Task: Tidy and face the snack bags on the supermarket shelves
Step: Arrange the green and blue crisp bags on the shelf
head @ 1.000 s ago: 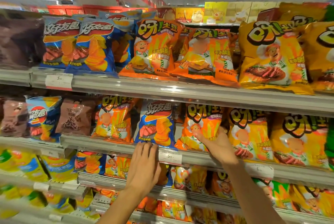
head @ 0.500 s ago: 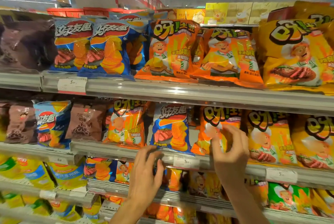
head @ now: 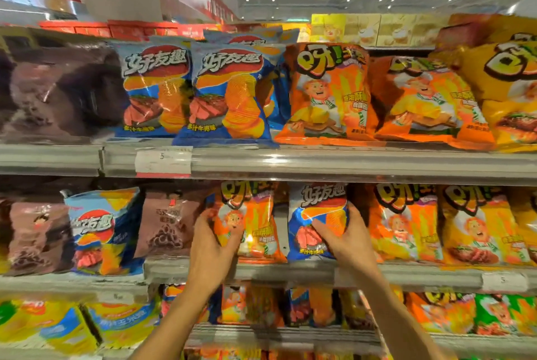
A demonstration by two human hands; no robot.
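Orange bag (head: 250, 220) printed with a cartoon chef and yellow sticks. Blue bag (head: 318, 220) marked with a red oval, white lettering, rippled orange chips. Brown bag (head: 165, 226) patterned with dark chocolate cones. Yellow bag (head: 479, 223) bearing black-outlined lettering. Grey shelf edge (head: 319, 164), white price tag (head: 162, 160).
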